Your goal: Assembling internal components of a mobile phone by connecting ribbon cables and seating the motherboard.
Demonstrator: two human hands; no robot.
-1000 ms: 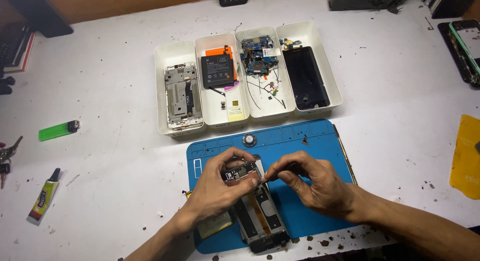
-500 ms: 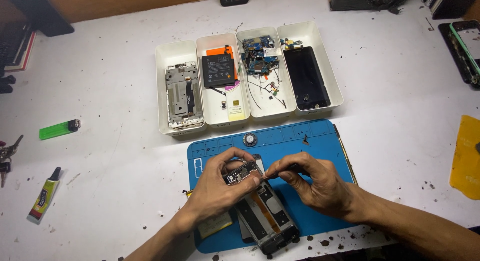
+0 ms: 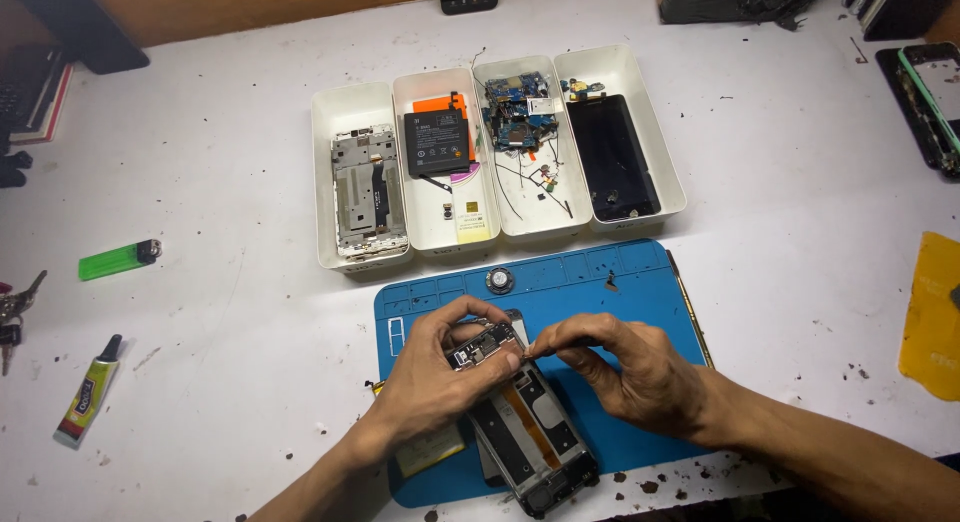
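My left hand (image 3: 440,377) pinches a small circuit board part (image 3: 481,347) at the top end of an opened phone frame (image 3: 530,432) lying on the blue work mat (image 3: 620,282). My right hand (image 3: 625,367) comes in from the right, its fingertips closed on a thin tool whose tip touches the same part. What exactly lies under the fingers is hidden. A small round speaker (image 3: 499,279) rests on the mat just above my hands.
Several white trays (image 3: 345,107) behind the mat hold a metal phone frame (image 3: 365,187), a black battery (image 3: 437,142), circuit boards (image 3: 520,112) and a dark screen (image 3: 612,157). A green lighter (image 3: 118,260) and glue tube (image 3: 88,392) lie left. A yellow sheet (image 3: 932,317) lies right.
The phone frame under my hands has swung a little, its lower end now pointing more to the right. Both hands stay on the small part at its top.
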